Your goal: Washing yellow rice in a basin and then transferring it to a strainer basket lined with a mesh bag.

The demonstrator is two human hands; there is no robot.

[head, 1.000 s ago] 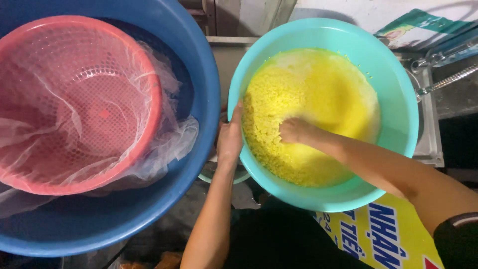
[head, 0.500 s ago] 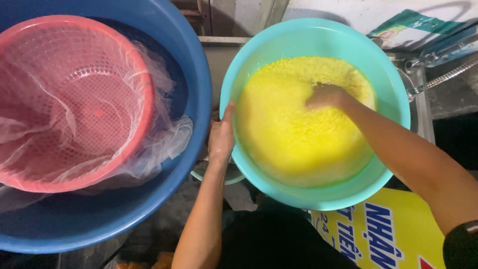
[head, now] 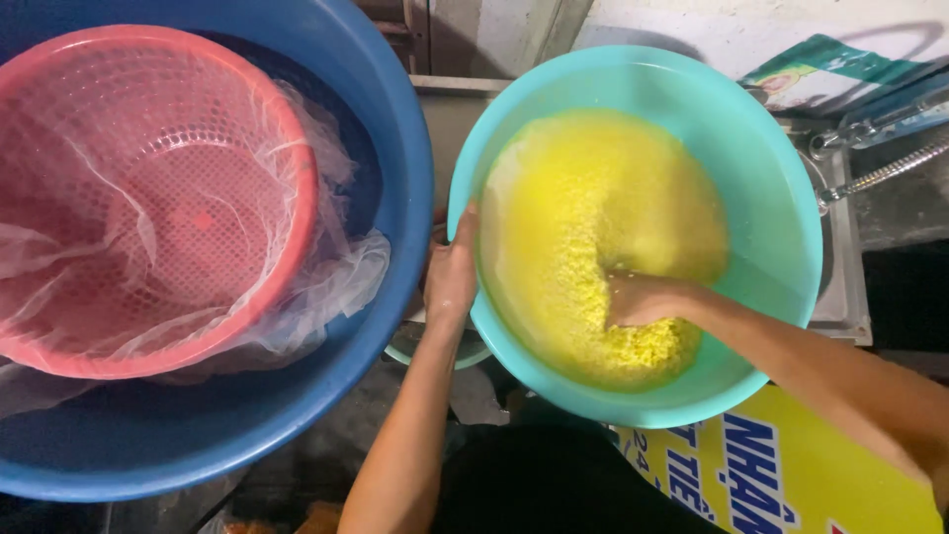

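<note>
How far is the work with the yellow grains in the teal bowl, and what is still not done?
Done: the round pink plastic strainer, lined with thin white mesh cloth, sits ready inside the big blue plastic tub. In hand: the right hand is sunk in the wet yellow grains, while the left hand grips the round teal plastic bowl at its rim. Left: the strainer holds no grains yet.

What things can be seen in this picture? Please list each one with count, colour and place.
basin: one, turquoise, centre right, tilted.
yellow grains: one wet mass, yellow, inside the basin.
tub: one, blue, left.
colander: one, pink, inside the tub.
mesh cloth: one, white and sheer, lining the colander, draped over its edge.
printed sheet: one, yellow, bottom right.
left hand: one, gripping the left rim of the basin.
right hand: one, fingers sunk in the yellow grains.
</note>
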